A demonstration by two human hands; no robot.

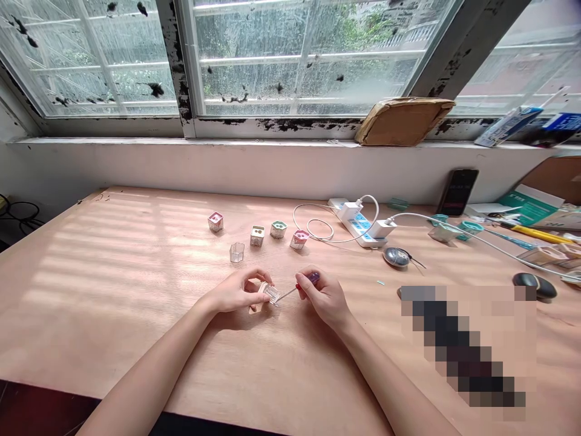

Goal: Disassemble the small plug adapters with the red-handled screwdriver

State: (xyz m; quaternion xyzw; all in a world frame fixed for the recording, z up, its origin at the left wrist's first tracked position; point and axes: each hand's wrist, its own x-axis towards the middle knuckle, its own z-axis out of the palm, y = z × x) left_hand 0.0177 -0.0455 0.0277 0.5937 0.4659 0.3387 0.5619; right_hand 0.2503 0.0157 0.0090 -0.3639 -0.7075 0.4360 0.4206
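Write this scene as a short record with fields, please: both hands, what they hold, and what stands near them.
Left hand: holds a small clear container, tilted
Right hand: grips a thin-shafted tool
Tool tip: at the container; contact unclear
Beyond the hands: clear cup, two pink-topped boxes, cream-topped box, green-topped box
Farther right: power strip with two white plugs
Surface: wooden table
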